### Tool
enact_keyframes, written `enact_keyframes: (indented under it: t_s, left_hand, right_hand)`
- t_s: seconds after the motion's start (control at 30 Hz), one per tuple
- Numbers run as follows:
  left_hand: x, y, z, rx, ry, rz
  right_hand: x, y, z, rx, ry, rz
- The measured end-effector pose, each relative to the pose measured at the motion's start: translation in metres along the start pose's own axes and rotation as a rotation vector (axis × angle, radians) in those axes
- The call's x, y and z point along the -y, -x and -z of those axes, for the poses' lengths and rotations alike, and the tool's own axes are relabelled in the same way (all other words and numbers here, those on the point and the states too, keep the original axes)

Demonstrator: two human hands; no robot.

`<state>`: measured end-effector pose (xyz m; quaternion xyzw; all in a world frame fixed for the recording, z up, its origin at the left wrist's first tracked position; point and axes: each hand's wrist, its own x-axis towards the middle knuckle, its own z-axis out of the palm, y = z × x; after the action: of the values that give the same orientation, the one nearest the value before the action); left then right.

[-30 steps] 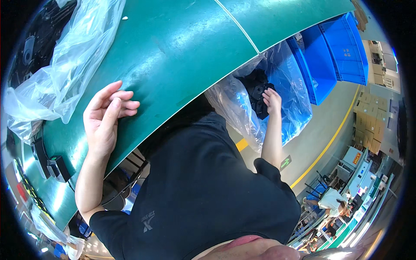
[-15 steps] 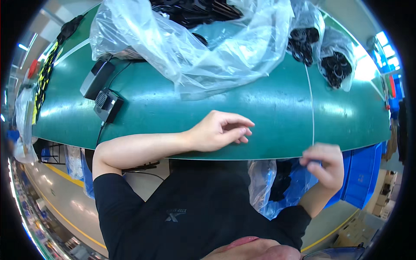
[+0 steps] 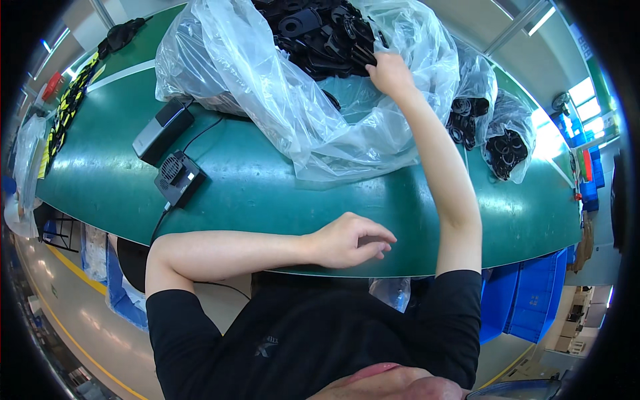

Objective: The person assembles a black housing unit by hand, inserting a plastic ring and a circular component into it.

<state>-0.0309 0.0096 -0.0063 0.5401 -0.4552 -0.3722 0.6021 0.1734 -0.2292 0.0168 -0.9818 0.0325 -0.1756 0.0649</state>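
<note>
At the far side of the table my right hand [image 3: 391,75] reaches into a large clear plastic bag [image 3: 267,100]. Its fingers are closed on a black plastic part [image 3: 363,59] at the edge of the heap of black parts [image 3: 313,33]; the fingertips are partly hidden among them. My left hand [image 3: 353,241] rests near the front edge of the green table [image 3: 260,193], with fingers loosely bent, a gap to the thumb and nothing visible in them.
Two smaller clear bags of black rings [image 3: 507,150] [image 3: 469,117] stand at the right. To the left lie a grey-black device [image 3: 163,130] and a small black box with a cable [image 3: 180,179]. Blue bins [image 3: 533,293] stand below the table's right edge.
My right hand has gone from beyond the table's front edge up and forward into the large bag, onto the black parts. The left hand keeps its place; the whole view has shifted.
</note>
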Motion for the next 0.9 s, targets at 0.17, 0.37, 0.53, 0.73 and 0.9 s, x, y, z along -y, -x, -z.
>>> enact_keyframes:
  t_s: [0.17, 0.37, 0.53, 0.73, 0.9]
  left_hand:
    - [-0.001, 0.001, 0.002, 0.026, -0.005, 0.0]
    - [-0.001, 0.0, 0.005, 0.04, 0.009, 0.009]
    - [0.0, -0.001, 0.004, 0.034, 0.038, 0.024]
    - [0.005, -0.003, 0.004, 0.046, 0.307, 0.197]
    - [0.004, -0.003, 0.004, -0.176, 0.547, 0.123]
  right_hand:
    - [-0.011, -0.009, -0.017, -0.076, -0.071, -0.062]
    - [-0.001, 0.01, 0.004, -0.031, -0.204, 0.103]
    - [0.013, 0.032, 0.013, -0.293, -0.178, 0.15]
    - [0.019, 0.072, 0.065, -0.547, -0.633, 0.019]
    - [0.047, 0.154, 0.115, -0.486, -0.485, 0.14]
